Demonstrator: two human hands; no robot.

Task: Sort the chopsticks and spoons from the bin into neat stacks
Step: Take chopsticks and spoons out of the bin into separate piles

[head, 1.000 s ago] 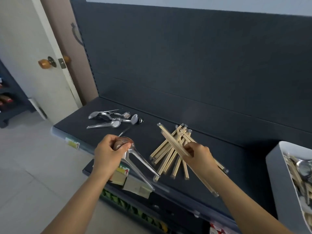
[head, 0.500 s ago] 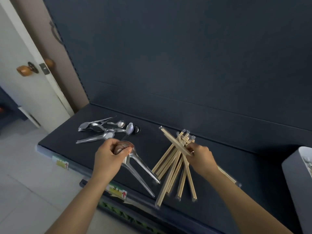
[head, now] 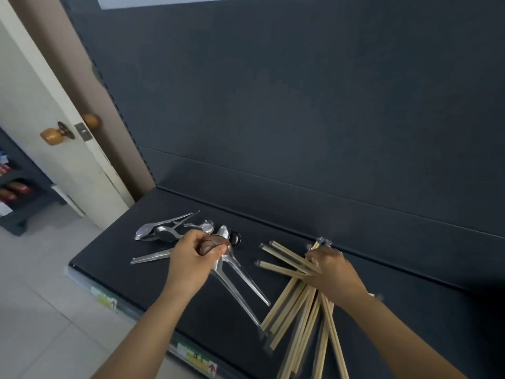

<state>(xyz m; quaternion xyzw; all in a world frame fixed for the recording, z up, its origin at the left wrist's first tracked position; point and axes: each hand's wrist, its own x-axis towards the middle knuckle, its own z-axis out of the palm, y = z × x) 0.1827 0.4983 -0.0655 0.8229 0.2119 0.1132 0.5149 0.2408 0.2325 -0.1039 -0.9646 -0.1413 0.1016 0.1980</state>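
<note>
My left hand grips the bowls of two or three metal spoons, whose handles fan out toward the shelf's front edge. Beyond it a loose group of metal spoons lies on the dark shelf. My right hand holds a few wooden chopsticks whose tips point left. It hovers low over the pile of wooden chopsticks lying fanned toward the front edge. The bin is out of view.
The dark back panel rises behind the shelf. Price labels sit on the shelf's front rail. A white door with a wooden knob stands at the left, over a tiled floor.
The view has shifted left and the bin has dropped out of sight. My right hand has lowered its chopsticks toward the pile. My left hand has carried its spoons closer to the spoon group.
</note>
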